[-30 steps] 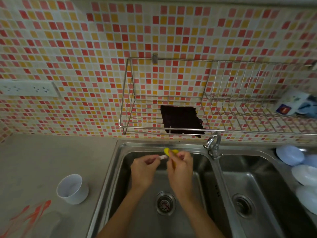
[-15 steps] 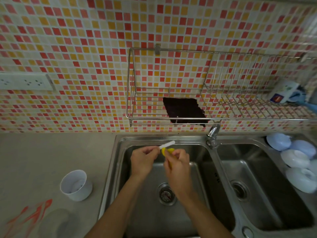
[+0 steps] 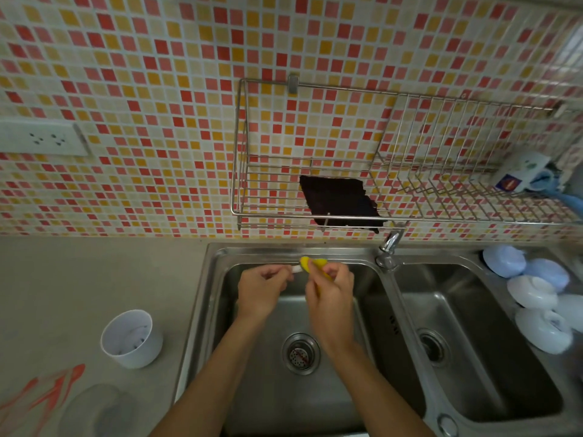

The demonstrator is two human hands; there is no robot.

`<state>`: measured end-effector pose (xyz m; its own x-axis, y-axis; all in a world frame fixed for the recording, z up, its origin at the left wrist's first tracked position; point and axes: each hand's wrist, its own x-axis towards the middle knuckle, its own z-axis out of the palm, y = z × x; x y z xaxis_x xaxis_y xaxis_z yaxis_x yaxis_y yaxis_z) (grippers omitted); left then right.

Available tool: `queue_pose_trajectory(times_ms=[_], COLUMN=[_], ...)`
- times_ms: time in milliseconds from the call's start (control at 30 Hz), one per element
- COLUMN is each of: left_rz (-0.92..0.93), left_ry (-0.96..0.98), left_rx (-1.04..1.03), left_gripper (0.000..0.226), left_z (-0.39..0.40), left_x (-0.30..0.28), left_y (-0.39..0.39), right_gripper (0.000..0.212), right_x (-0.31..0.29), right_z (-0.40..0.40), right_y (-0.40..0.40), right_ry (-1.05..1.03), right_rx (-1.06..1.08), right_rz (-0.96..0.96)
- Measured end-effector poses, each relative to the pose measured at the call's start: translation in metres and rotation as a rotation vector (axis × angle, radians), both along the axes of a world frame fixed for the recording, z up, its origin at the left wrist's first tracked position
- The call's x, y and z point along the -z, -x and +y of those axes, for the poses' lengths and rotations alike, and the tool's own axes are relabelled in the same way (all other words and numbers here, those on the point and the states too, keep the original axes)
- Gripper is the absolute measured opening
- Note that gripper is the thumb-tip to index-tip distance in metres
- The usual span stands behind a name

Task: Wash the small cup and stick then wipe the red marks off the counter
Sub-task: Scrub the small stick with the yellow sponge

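Over the left sink basin (image 3: 372, 313), my left hand (image 3: 260, 290) pinches a small white stick (image 3: 296, 270) by one end. My right hand (image 3: 331, 294) grips a yellow sponge (image 3: 312, 264) that is pressed around the stick's other end. Most of the stick is hidden by my fingers and the sponge. A small white cup (image 3: 131, 338) stands upright on the grey counter (image 3: 94, 272), left of the sink. Red marks (image 3: 47, 392) streak the counter at the lower left corner, below the cup.
A tap (image 3: 389, 247) stands between the two basins. A wire rack (image 3: 315, 190) on the tiled wall holds a dark cloth (image 3: 339, 201). Several white and blue bowls (image 3: 533, 294) lie along the right basin's edge. A clear lid (image 3: 97, 408) lies by the red marks.
The sponge has slid along the stick toward my left hand, covering the white end that stuck out before. The view has tilted slightly; both hands stay over the left basin.
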<state>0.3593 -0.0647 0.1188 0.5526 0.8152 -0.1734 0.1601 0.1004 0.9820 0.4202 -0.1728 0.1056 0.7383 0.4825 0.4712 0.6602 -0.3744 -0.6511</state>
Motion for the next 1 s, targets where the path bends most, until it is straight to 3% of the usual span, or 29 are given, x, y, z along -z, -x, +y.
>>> queue_pose_trajectory(times_ms=[133,267,500,700,800,900,1000], left_rz=[0.002,-0.021,-0.028,-0.069,-0.07,-0.132,-0.223], left_ry=[0.024,0.068,0.096,-0.225,-0.288,-0.149,0.079], left_rx=[0.001,0.008,0.097,0.252,0.286,0.232,0.143], left_gripper=[0.011,0.019,0.012,0.015,0.019,0.016,0.012], left_z=[-0.001,-0.001,-0.005,0.0,0.002,0.0,-0.007], left_x=[0.001,-0.002,-0.004,-0.002,-0.003,-0.002,-0.003], left_y=[0.001,-0.001,0.002,0.009,0.008,0.003,0.002], right_gripper=[0.033,0.047,0.037,0.034,0.036,0.038,0.039], right_x=[0.002,-0.001,0.001,-0.005,-0.008,-0.01,-0.01], right_z=[-0.001,-0.003,-0.003,-0.004,-0.001,0.004,0.006], right_y=[-0.001,-0.018,-0.036,-0.042,-0.045,-0.029,-0.01], right_ry=[-0.014,0.108,0.217,0.273,0.278,0.255,0.261], right_rx=[-0.109,-0.002,-0.071,-0.131,-0.106,-0.034,-0.101], right_rz=[-0.039,-0.146,-0.379,-0.529,-0.478,-0.35,-0.314])
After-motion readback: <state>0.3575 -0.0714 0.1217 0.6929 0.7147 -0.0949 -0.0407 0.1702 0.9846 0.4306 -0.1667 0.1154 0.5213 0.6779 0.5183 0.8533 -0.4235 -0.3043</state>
